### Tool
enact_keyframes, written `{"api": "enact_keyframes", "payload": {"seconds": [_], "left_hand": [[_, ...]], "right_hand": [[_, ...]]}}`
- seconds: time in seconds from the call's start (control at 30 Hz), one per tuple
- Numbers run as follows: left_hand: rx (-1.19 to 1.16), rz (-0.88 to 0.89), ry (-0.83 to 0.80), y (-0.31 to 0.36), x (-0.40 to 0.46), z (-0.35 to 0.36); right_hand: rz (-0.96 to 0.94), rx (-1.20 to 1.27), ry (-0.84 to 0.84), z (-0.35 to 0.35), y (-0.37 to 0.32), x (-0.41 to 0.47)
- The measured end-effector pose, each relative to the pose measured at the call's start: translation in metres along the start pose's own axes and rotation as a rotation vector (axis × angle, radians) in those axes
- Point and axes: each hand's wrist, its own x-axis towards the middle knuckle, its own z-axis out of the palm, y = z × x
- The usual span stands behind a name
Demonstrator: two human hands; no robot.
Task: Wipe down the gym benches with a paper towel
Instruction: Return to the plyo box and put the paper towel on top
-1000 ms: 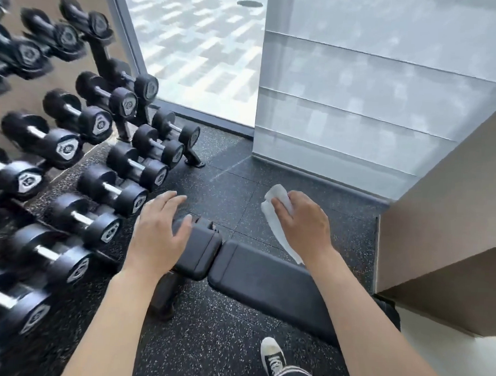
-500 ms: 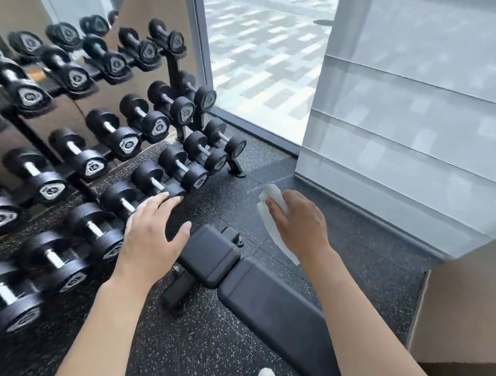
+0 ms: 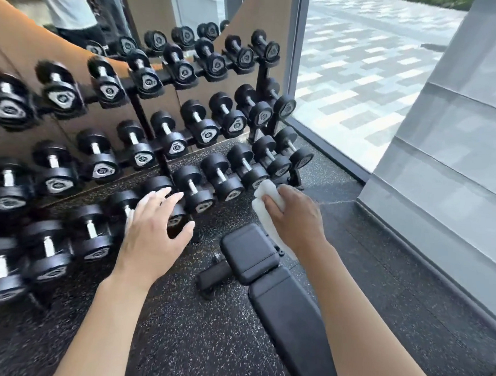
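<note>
The right hand (image 3: 295, 218) gripped a paper towel (image 3: 264, 201) above the bench (image 3: 281, 300), apparently not yet touching; the left hand (image 3: 154, 235) hovered spread. Next: press down, wipe nearward.

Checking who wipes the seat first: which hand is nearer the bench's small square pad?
Right. The right hand hangs just above the small square pad; the left hand hovers further off, over the floor.

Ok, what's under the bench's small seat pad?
Under the small seat pad a dark round bar of the bench frame sticks out toward the left over the speckled floor. The pad covers the rest of the frame and its feet.
</note>
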Motion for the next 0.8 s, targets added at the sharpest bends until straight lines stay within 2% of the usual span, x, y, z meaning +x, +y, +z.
{"api": "enact_keyframes", "payload": {"seconds": [0.2, 0.43, 0.8], "left_hand": [[0.006, -0.129, 0.066, -0.059, -0.041, -0.05], [-0.021, -0.211, 0.142, -0.141, -0.104, -0.113], [-0.011, -0.461, 0.264, -0.296, -0.239, -0.208]], "right_hand": [[-0.134, 0.033, -0.032, 0.029, -0.08, -0.015], [-0.206, 0.066, -0.086, 0.07, -0.186, -0.056], [-0.461, 0.133, -0.225, 0.171, -0.388, -0.133]]}}
